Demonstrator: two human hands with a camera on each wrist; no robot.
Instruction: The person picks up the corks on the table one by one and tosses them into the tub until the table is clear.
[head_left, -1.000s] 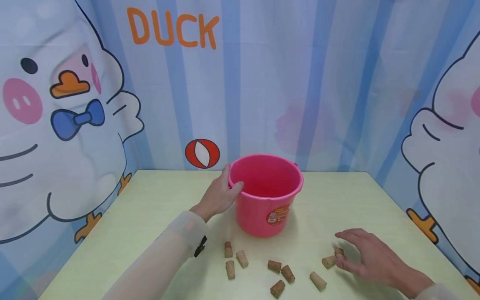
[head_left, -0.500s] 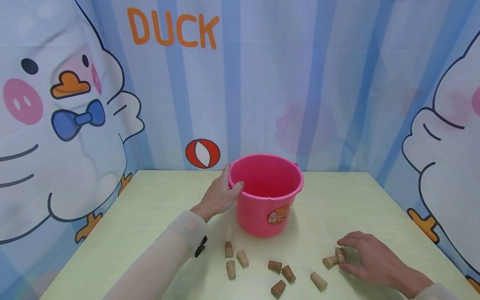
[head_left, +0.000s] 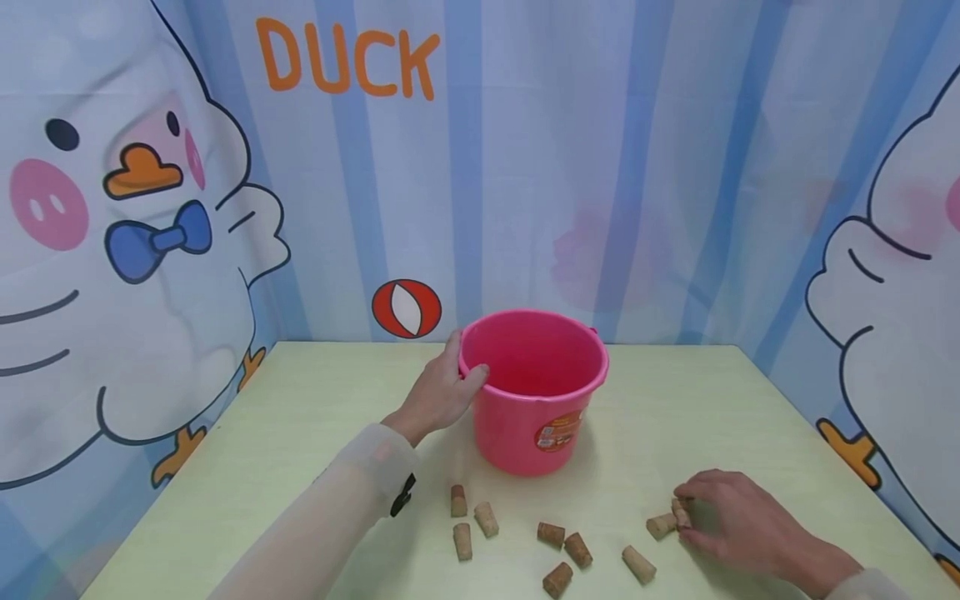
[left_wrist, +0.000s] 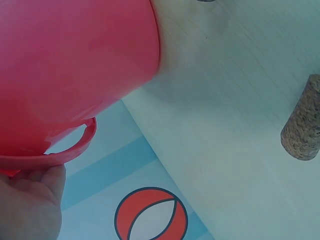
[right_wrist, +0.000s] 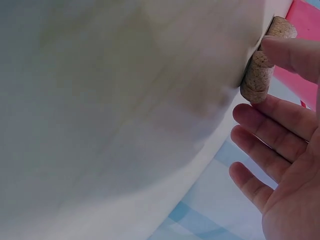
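Note:
My left hand (head_left: 432, 393) grips the left rim of a pink plastic bucket (head_left: 517, 433), thumb over the inner edge. The left wrist view has my fingers at the rim, beside the loop-shaped ear of the bucket (left_wrist: 75, 40). At the right, my right hand (head_left: 742, 521) is down at the table with thumb and forefinger at the two ends of a cork stopper (right_wrist: 258, 75), pinching it; the other fingers are spread. A second, paler cork (head_left: 661, 526) lies right beside the pinched one. Inside the bucket, only bare pink wall shows.
Several more corks lie in front of the bucket: a left group with one pale cork (head_left: 486, 518), a darker middle group (head_left: 577, 550), and a single cork (head_left: 638, 564) nearer the right hand. The pale table (head_left: 337, 383) ends at a duck-printed curtain (head_left: 525, 167).
My right hand has lowered slightly, and its thumb and forefinger have closed in on the cork. The left hand and bucket have stayed put.

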